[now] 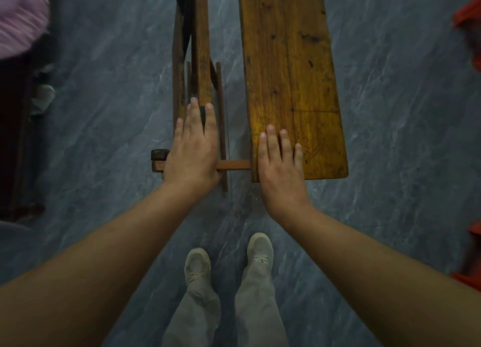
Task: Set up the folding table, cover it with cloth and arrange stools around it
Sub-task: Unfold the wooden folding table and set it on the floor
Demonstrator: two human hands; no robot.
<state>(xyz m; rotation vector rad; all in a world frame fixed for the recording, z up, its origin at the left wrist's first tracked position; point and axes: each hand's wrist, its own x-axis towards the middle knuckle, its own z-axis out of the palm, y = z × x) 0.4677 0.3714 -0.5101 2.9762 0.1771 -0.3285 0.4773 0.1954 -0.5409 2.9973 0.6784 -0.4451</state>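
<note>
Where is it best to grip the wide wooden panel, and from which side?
Probably its near short edge, from the person's own side. The wide wooden panel faces up with that end free, and the right hand rests flat on it there.

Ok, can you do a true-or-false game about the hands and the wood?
1. The left hand and the right hand both lie flat, fingers straight. True.
2. The right hand rests on the narrow frame. False: it rests on the wide board; the left hand is on the narrow frame.
3. The floor is green carpet. False: it is grey and marbled.
4. The person wears pale shoes. True.
5. A cloth covers the wide board. False: its wood is bare.
</note>
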